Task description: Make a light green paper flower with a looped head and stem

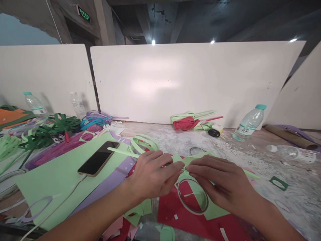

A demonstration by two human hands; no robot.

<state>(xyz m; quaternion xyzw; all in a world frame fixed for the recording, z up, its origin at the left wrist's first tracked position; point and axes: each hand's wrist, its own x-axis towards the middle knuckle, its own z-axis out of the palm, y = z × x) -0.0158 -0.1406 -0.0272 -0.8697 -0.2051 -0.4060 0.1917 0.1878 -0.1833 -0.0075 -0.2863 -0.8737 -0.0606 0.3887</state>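
Observation:
My left hand [157,172] is closed, with a light green paper strip [121,152] sticking out past its knuckles to the left. Looped light green strips [142,144] rise just behind that hand, partly hidden by it. Fingertips pinched, my right hand [220,180] almost meets the left one over the work surface. A tiny pale green bit shows between the two sets of fingertips, too small to make out. Below them a thin tape roll [179,197] lies over red paper [173,211] and light green paper [213,207].
A phone [99,159] with a white cable rests on a green sheet [55,170] at left. Bundled red strips [185,124], a small yellow-and-black container [215,130] and a water bottle [249,123] stand before a white partition [200,77]. Another bottle [291,153] lies at right.

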